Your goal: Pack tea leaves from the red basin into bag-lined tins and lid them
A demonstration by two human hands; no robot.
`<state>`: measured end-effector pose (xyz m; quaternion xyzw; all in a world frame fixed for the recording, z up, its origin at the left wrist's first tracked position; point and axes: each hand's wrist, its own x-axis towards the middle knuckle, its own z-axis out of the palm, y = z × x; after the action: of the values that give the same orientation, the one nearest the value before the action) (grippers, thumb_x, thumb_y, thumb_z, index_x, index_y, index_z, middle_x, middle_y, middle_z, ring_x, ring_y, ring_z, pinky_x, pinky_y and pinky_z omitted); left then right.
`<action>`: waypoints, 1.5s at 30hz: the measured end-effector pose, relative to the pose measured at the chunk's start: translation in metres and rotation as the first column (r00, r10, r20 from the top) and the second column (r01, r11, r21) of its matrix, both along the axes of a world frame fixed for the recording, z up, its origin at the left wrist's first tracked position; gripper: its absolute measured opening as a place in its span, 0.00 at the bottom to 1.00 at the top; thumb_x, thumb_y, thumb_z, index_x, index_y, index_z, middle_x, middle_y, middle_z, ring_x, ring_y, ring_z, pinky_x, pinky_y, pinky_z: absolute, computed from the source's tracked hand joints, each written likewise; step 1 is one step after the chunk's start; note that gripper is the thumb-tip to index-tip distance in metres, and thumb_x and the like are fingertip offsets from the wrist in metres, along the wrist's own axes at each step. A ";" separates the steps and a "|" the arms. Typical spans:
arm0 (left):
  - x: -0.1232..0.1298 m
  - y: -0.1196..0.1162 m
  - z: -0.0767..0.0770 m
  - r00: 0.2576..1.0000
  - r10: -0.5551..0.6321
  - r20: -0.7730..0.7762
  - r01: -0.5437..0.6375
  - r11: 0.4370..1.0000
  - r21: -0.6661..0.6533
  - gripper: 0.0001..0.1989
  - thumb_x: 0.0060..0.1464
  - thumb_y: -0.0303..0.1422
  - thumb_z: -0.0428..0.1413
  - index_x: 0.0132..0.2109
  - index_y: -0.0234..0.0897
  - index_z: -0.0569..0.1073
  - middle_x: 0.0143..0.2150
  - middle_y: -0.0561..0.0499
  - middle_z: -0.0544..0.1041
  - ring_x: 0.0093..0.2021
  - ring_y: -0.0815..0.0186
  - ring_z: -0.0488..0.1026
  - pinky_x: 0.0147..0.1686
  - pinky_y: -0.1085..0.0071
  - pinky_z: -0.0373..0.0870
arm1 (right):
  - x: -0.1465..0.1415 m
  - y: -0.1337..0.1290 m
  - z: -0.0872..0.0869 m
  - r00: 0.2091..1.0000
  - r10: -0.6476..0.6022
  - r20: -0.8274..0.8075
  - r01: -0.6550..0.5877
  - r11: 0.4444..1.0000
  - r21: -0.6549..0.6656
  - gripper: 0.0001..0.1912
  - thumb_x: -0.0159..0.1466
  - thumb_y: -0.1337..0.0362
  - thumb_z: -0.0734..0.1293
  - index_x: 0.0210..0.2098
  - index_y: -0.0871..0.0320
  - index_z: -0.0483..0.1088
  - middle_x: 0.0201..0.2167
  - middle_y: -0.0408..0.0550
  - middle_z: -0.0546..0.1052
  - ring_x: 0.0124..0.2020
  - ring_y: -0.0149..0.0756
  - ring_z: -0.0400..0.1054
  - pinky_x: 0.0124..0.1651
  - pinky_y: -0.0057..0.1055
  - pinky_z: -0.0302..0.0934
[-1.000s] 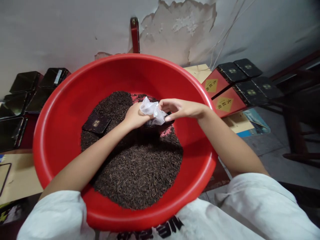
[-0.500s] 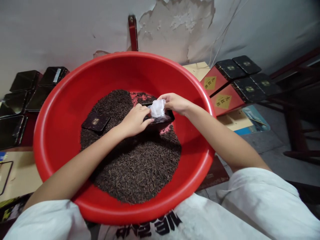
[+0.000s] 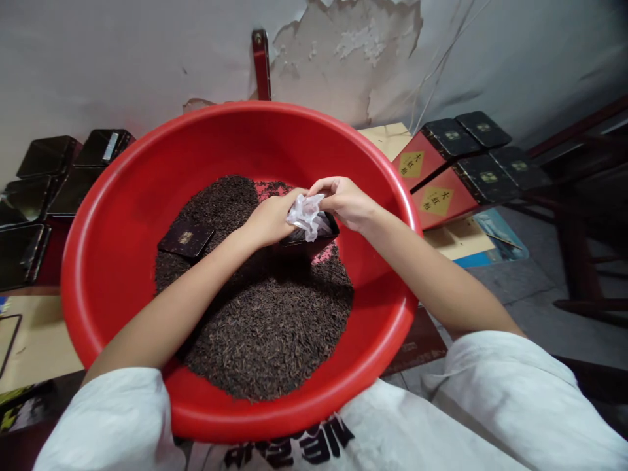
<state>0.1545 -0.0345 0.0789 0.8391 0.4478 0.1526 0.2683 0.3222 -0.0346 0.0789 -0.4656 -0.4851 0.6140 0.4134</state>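
My left hand (image 3: 275, 217) and my right hand (image 3: 342, 201) both pinch the crumpled mouth of a clear plastic bag (image 3: 307, 216). The bag's lower part sits in an open dark tin (image 3: 309, 250), partly hidden by my left hand. Under and around the tin lie dark, dry tea-like leaves (image 3: 275, 333), heaped in a large red basin (image 3: 122, 261). A dark square lid (image 3: 185, 240) with a small gold mark rests on the leaves left of my left forearm.
Dark tins (image 3: 49, 157) stand left of the basin. At the right, red tins (image 3: 436, 190) with black lids and yellow labels stand on a pale board (image 3: 461, 239). A peeling wall (image 3: 196, 52) rises behind, and dark wooden furniture (image 3: 583, 261) is at the far right.
My left hand has moved up and right onto the bag's mouth, off the tin's edge. The bag's top is now gathered and folded toward the front between both hands.
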 end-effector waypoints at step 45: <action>-0.025 -0.022 -0.018 0.945 -0.112 -0.308 0.196 0.947 0.256 0.35 0.47 0.39 0.60 0.59 0.21 0.64 0.60 0.32 0.68 0.61 0.47 0.64 0.65 0.49 0.53 | -0.037 -0.043 -0.025 0.207 -0.056 0.977 -0.573 0.802 0.168 0.61 0.40 0.72 0.79 0.66 0.79 0.45 0.67 0.74 0.49 0.69 0.59 0.43 0.71 0.47 0.43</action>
<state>0.1299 -0.0569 0.0607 0.9147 0.3883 0.0688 0.0881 0.2849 -0.0772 0.0540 -0.5187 -0.8469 0.1147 0.0221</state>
